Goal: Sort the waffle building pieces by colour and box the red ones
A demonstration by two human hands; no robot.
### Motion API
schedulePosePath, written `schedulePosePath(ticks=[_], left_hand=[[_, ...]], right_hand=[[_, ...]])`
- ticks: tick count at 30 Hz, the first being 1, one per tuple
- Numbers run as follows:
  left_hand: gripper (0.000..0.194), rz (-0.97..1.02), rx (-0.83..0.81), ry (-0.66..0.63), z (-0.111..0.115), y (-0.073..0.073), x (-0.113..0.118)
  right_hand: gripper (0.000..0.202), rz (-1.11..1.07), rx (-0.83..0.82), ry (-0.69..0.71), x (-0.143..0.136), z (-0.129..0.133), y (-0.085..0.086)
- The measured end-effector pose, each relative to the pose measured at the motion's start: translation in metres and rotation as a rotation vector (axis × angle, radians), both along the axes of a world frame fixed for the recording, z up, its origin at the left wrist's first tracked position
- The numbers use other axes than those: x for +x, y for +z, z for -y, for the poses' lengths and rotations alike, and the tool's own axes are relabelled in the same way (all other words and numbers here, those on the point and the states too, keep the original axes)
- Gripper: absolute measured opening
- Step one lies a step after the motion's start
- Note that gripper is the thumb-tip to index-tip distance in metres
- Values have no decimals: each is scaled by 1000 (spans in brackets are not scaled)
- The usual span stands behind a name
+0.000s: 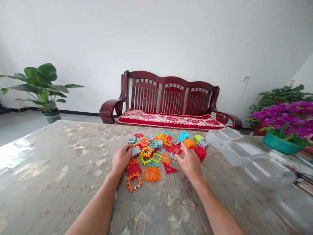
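Left hand (121,160) down at the left edge of the heap, thumb and fingers bent close together beside a grey piece (136,150); whether they grip it, I can't tell. Over on the other side, right hand (190,162), thumb and forefinger a little apart at a red piece (176,149), and again no telling from here if it's pinched or merely touched.

Between the two hands, there's the heap of plastic pieces (156,158), notched edges everywhere, colours all jumbled. Nearest the person, an orange frame (134,182) lies flat, with an orange bunch (152,174) just to its right.

Now, how far along? Behind and beside the right hand sit five one-colour clumps: blue (184,136), orange (188,143), green (197,139), grey (204,143), red (200,153). Those look grouped already, I'd judge; stacked or joined, too small to say. The mixed heap looks like the larger share, not yet grouped.

Farther right on the patterned table (80,192), see-through boxes (232,155) and, beyond them, purple flowers (288,117). Across the table, a dark wooden bench (171,94)!
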State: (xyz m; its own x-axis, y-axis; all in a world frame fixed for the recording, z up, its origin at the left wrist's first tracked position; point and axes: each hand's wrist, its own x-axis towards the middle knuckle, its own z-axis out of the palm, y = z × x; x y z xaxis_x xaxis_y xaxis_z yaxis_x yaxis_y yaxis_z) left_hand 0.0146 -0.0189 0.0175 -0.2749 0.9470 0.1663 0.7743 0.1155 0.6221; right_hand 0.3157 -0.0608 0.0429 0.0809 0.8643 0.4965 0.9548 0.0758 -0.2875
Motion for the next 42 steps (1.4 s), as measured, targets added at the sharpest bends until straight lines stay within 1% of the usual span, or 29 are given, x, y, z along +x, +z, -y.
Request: schedulePosePath(ticks=[2, 4, 6, 8, 12, 15, 17, 19, 20, 23, 27, 30, 32, 35, 38, 42], left_hand=[[36, -6, -6, -2, 0, 0, 0], [36, -10, -13, -7, -1, -1, -1], [36, -8, -20, -10, -2, -3, -2], [36, -3, -20, -15, -3, -4, -2], [37, -6, 4, -21, -4, -6, -3], [37, -12, 2, -20, -4, -6, -3], [38, -9, -9, -17, -4, -5, -3], [38, -6, -19, -17, -4, -5, -2], [38, -6, -21, -17, -4, -4, -2], [37, -6, -18, -20, -3, -3, -2], [37, 4, -22, -15, -3, -4, -2], [37, 9, -23, -16, -2, -4, -2], [37, 9, -18, -22, -2, -4, -1], [37, 8, -20, -22, -2, -4, -2], [37, 11, -26, -21, -4, -6, -2], [37, 19, -30, -22, -5, -8, -3]], right_hand=[[54, -18, 44, -74, 18, 0, 12], [55, -15, 49, -161, 38, 2, 25], [55, 1, 8, -243, 55, 6, 35], [56, 15, -43, -313, 69, 9, 41], [60, 23, -106, -393, 81, 11, 43], [60, 48, -121, -403, 83, 11, 42], [56, 74, -102, -399, 82, 11, 41], [49, 94, -39, -357, 78, 10, 41], [45, 95, 0, -314, 74, 10, 40], [34, 44, 70, -114, 51, 7, 31], [30, -48, -33, 199, 11, 2, 8], [35, -24, -116, 367, -7, -1, -6], [34, 26, -150, 424, -11, -1, -10], [25, 81, -181, 462, -11, -2, -11], [18, 117, -187, 471, -12, -3, -13], [11, 167, -148, 470, -16, -6, -20]])
